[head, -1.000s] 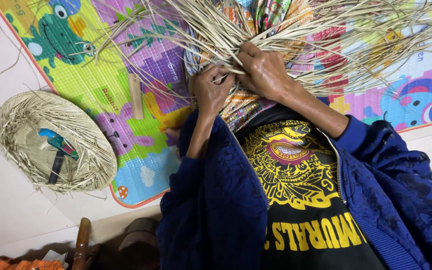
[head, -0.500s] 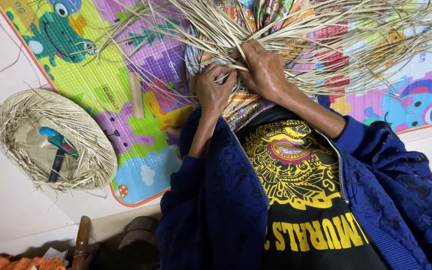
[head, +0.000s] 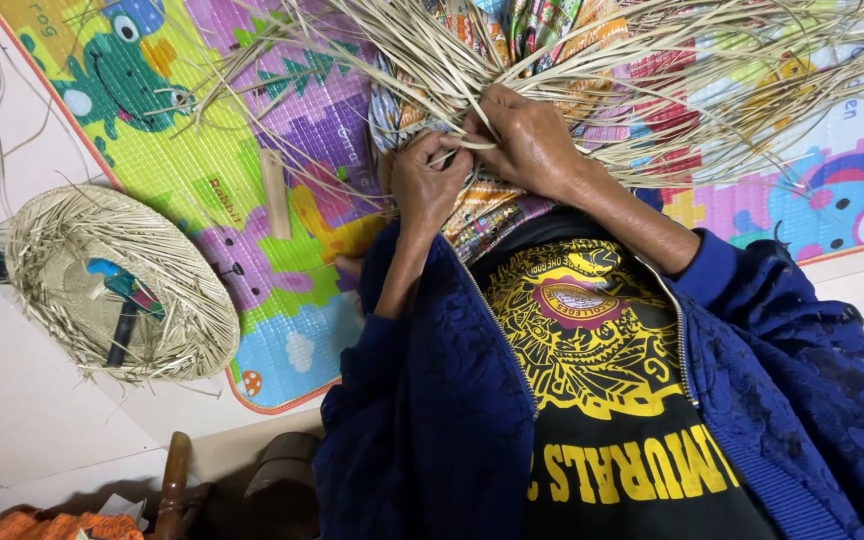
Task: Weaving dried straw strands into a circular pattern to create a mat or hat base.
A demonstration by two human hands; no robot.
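The person wears a dark blue jacket [head: 432,420] of patterned, lace-like cloth, open down the front, with a zip [head: 679,340] along its edge. Its sleeves [head: 752,300] are pushed back from the wrists, and a plainer, brighter blue cuff [head: 704,268] shows on one. Under the jacket is a black T-shirt [head: 602,400] with a round yellow and pink print on the chest and large yellow lettering below it. Both hands are bare, without rings or a watch.
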